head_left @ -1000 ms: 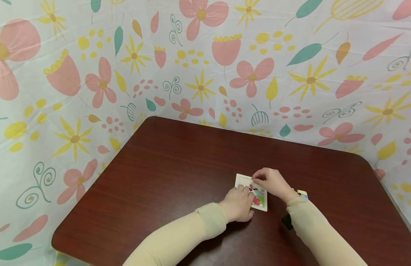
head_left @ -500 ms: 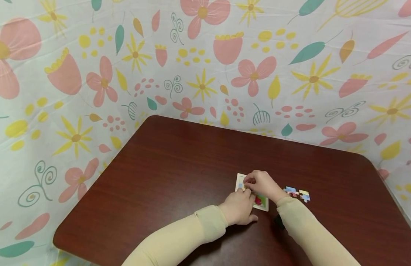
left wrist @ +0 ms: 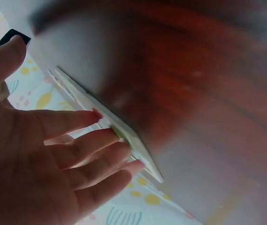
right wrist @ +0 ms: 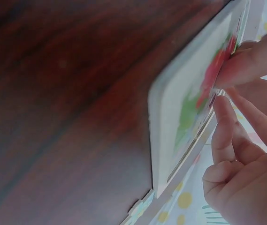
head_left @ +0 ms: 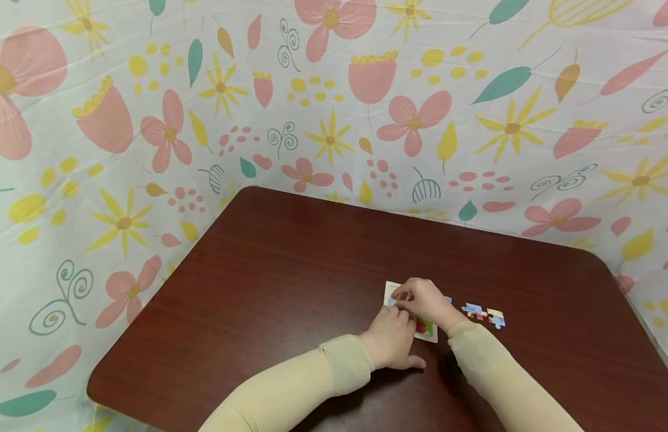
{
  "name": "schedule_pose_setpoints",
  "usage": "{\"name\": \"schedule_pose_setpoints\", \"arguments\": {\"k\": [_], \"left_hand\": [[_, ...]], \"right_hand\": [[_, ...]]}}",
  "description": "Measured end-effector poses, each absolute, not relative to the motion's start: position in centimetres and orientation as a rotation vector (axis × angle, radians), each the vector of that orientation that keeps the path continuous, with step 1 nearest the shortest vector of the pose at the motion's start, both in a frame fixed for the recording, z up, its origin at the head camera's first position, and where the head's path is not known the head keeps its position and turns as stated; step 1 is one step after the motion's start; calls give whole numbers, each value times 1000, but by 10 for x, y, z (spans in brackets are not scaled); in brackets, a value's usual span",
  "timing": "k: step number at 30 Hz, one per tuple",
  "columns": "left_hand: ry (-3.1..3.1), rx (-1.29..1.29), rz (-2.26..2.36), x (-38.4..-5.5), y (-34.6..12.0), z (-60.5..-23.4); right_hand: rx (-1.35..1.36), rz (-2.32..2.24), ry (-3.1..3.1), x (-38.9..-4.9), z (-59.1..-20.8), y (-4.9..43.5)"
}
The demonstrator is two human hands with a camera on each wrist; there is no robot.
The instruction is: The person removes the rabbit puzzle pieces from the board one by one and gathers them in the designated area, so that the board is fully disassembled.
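The right grip bends downward, fingertips close together over the white-framed jigsaw puzzle directly beneath; whether they pinch a piece cannot be told. Just left of it, the left grip has loosely extended fingers touching the same puzzle, its thumb spread away. Loose jigsaw pieces lie on the table, right of the right grip.

A draped-off nook, this one, and whether home or studio, there's no telling! Pale cloth, creased and splashed with pink, yellow and teal flowers and leaves, rises behind the far edge, swings round along the left edge and shows below the near left corner of a dark, wood-grained table!
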State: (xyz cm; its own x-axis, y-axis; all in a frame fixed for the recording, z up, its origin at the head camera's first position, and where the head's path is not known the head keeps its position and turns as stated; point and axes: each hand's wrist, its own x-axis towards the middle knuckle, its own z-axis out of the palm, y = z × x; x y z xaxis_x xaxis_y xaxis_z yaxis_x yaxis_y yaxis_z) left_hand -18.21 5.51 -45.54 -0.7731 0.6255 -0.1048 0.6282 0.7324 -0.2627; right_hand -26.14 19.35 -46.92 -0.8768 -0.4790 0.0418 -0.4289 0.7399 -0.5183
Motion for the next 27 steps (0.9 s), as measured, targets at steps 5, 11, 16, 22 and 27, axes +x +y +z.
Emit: {"name": "schedule_pose_setpoints", "arguments": {"k": [5, 11, 16, 22, 27], "left_hand": [[2896, 1004, -442, -179, 57, -453], [2909, 1027, -443, -179, 56, -455], [2911, 1031, -433, -181, 56, -455], [2894, 1018, -437, -180, 56, -455], [2892, 1014, -475, -178, 57, -456]], "right_hand": [[-713, -824, 2853, -259, -469, 190], [-712, -798, 2878, -259, -469, 186], [-702, -785, 2883, -258, -468, 185], [-698, -776, 2862, -260, -468, 185], [-652, -780, 2821, -261, -466, 187]]}}
